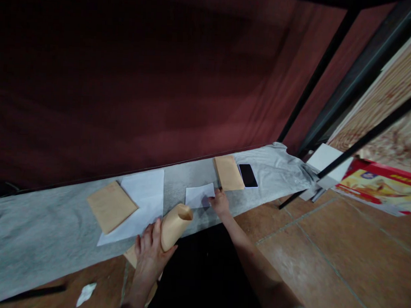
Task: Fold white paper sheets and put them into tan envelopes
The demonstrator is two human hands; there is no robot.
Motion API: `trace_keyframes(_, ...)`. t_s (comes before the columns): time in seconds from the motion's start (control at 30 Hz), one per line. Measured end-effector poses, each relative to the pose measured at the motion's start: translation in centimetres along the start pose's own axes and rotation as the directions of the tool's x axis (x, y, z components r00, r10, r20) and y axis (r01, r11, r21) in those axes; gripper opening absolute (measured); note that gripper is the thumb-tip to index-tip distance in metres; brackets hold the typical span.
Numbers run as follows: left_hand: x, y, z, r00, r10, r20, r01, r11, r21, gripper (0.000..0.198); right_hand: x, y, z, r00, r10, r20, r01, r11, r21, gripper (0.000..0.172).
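The left hand [151,250] has its grip clamped on one gaping brown envelope [172,230] at the surface's [37,229] near edge; the right hand [220,203] pinches one small white paper [197,195]. Around lie two flat envelopes [111,207], one white sheet [146,190], one phone [248,175].

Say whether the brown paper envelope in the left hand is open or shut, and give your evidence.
Open: the brown paper envelope in the left hand bulges, and its far end gapes around a dark hollow.

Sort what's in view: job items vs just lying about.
In the job:
open brown envelope, in left hand
small white paper, at right hand
likely flat brown envelopes, large white sheet

Apparently lying about:
phone
red-yellow box
white scrap
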State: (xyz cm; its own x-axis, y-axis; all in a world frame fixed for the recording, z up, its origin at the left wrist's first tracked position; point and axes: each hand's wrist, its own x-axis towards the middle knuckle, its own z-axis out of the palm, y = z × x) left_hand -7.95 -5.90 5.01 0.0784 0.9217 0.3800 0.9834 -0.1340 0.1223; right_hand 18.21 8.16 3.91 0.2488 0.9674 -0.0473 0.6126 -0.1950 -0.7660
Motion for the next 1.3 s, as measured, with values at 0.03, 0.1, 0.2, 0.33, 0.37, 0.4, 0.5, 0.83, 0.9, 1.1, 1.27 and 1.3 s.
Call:
trace_keyframes(0.03, 0.0, 0.0, 0.0, 1.0, -0.001, 0.007, 0.001, 1.0, 0.001, 0.092, 0.0, 0.1, -0.2, 1.0, -0.014, 0.002, 0.014, 0.999, 0.038, 0.012)
trace_keyframes(0.1, 0.0, 0.0, 0.0, 1.0, -0.011, 0.019, 0.011, 1.0, 0.001, 0.093, -0.2, 0.3, -1.0, 0.999, -0.046, 0.002, 0.046, 0.992, 0.119, 0.007)
trace_keyframes(0.2, 0.0, -0.2, 0.2, 0.999, -0.03, 0.016, 0.031, 0.999, -0.009, 0.094, -1.0, 0.5, -2.9, 0.995, -0.097, -0.031, 0.102, 0.965, 0.243, 0.015)
trace_keyframes(0.33, 0.0, -0.4, 0.6, 0.999, -0.034, -0.009, 0.034, 0.999, -0.034, 0.094, -3.2, 0.4, -6.0, 0.967, -0.224, -0.119, 0.252, 0.794, 0.553, 0.022)
trace_keyframes(0.37, 0.1, -0.4, 0.7, 0.999, -0.028, -0.015, 0.028, 0.999, -0.044, 0.094, -3.9, 0.2, -6.6, 0.961, -0.255, -0.108, 0.269, 0.767, 0.583, 0.023)
trace_keyframes(0.4, 0.2, -0.4, 0.8, 1.0, -0.022, -0.022, 0.021, 0.998, -0.056, 0.095, -4.5, 0.1, -7.1, 0.955, -0.283, -0.086, 0.278, 0.76, 0.588, 0.023)
trace_keyframes(0.5, 0.5, -0.2, 1.1, 0.999, -0.005, -0.038, 0.002, 0.997, -0.081, 0.096, -5.8, -0.3, -8.2, 0.941, -0.339, -0.024, 0.302, 0.802, 0.515, 0.023)
trace_keyframes(0.83, 0.9, -0.2, 1.5, 0.997, 0.044, -0.064, -0.05, 0.993, -0.104, 0.092, -4.4, -0.6, -11.2, 0.873, -0.46, 0.158, 0.394, 0.86, 0.325, 0.018)
trace_keyframes(0.9, 1.1, -0.1, 1.5, 0.997, 0.054, -0.062, -0.061, 0.992, -0.112, 0.091, -4.1, -0.6, -11.7, 0.864, -0.467, 0.186, 0.403, 0.865, 0.3, 0.016)
trace_keyframes(1.1, 2.0, 0.1, 1.5, 0.996, 0.076, -0.052, -0.082, 0.989, -0.121, 0.094, -3.2, -0.3, -12.3, 0.869, -0.457, 0.19, 0.402, 0.876, 0.268, 0.015)
trace_keyframes(1.27, 2.6, 0.1, 1.8, 0.995, 0.078, -0.061, -0.085, 0.988, -0.129, 0.098, -2.6, -0.1, -13.0, 0.877, -0.424, 0.227, 0.354, 0.889, 0.291, 0.016)
trace_keyframes(1.3, 2.7, 0.2, 1.8, 0.995, 0.082, -0.065, -0.09, 0.987, -0.13, 0.099, -2.6, -0.2, -13.1, 0.877, -0.427, 0.221, 0.358, 0.887, 0.292, 0.015)
